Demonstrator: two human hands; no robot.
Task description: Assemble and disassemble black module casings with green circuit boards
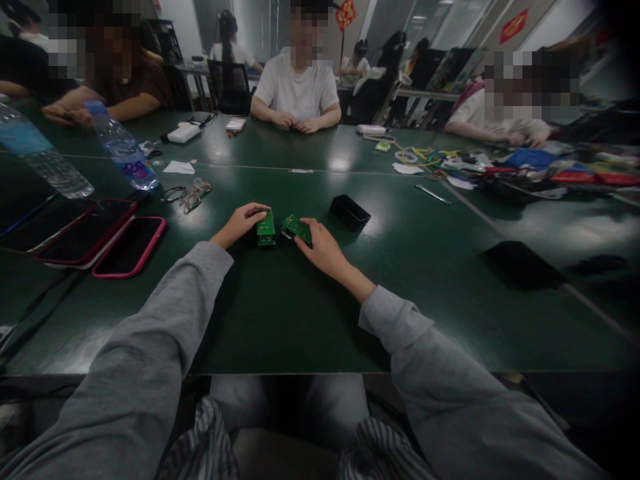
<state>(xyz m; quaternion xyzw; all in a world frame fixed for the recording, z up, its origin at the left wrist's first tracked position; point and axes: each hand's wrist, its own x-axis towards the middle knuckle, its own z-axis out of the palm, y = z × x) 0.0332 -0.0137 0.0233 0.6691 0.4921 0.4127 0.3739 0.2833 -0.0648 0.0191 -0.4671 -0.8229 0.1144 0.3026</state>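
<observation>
My left hand (245, 223) has its thumb and fingers closed around the far end of a green circuit board (267, 230), which looks like a small stack of boards. Just to the right, my right hand (323, 248) grips a second green circuit board (296, 227), tilted, by its right side. A narrow gap separates the two boards. Beyond my right hand lies a black open-ended box (350, 213) on the dark green table (295, 320). The undersides of both boards are mostly hidden.
Phones (131, 248), eyeglasses (195, 195) and water bottles (123, 147) occupy the left side. To the right are a black object (523, 265), a metal tool (433, 194) and a heap of cables (540, 167). Several people sit around the table, one directly across (300, 83).
</observation>
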